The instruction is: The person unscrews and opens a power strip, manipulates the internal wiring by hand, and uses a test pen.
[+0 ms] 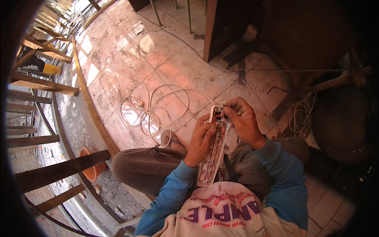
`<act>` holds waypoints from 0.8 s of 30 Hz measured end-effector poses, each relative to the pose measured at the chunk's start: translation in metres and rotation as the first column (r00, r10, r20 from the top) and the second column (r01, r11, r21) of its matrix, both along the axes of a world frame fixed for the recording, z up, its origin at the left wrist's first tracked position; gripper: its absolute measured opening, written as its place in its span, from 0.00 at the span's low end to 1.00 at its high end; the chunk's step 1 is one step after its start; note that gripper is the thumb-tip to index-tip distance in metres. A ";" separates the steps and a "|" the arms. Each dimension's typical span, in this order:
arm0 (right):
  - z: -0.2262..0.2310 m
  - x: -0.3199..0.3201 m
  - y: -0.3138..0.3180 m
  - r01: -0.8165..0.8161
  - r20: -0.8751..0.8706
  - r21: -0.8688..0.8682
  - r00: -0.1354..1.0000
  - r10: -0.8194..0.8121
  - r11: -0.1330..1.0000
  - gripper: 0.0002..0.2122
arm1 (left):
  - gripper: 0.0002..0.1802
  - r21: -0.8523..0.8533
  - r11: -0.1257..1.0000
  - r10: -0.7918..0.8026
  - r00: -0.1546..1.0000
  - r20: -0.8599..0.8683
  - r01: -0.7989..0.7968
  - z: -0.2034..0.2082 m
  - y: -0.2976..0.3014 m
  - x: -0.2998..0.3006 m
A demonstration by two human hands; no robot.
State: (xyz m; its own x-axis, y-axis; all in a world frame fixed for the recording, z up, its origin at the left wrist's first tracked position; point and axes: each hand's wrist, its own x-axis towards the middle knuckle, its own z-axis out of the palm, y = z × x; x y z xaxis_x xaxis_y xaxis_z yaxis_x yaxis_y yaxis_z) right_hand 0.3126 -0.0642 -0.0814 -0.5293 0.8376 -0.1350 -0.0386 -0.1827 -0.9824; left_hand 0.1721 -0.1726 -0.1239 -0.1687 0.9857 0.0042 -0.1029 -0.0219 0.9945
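Note:
An opened white power strip (207, 172) lies lengthwise above my lap, with metal contacts along its inside. My left hand (199, 140) is wrapped round its upper part, thumb over the edge. A black switch block with red wires (218, 116) shows at the far end. Right there, my right hand (244, 120) is closed in a pinch over the strip's end; what lies between its fingertips is too small to make out. A white cable (188, 85) runs from that end and lies in loose loops on the tiles.
Wooden slats (59, 172) and a low ledge (92, 104) line the left side, with an orange-brown pot (94, 166) beside them. A dark wooden panel (233, 29) stands ahead. Coiled cable (301, 120) and a dark round seat-like object (341, 122) are at the right.

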 end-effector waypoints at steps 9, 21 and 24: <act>-0.009 -0.005 0.002 0.106 -0.032 0.001 0.994 -0.106 0.994 0.05 | 0.15 -0.044 0.999 0.019 0.998 0.061 -0.016 0.005 0.001 0.001; -0.006 -0.012 0.015 0.195 -0.033 -0.037 0.980 -0.196 0.980 0.06 | 0.13 0.043 0.997 0.063 0.996 -0.069 -0.060 0.002 0.003 0.001; -0.011 -0.010 0.020 0.208 -0.032 -0.010 0.977 -0.209 0.978 0.05 | 0.13 0.054 0.997 0.067 0.996 -0.052 -0.064 0.002 0.003 0.002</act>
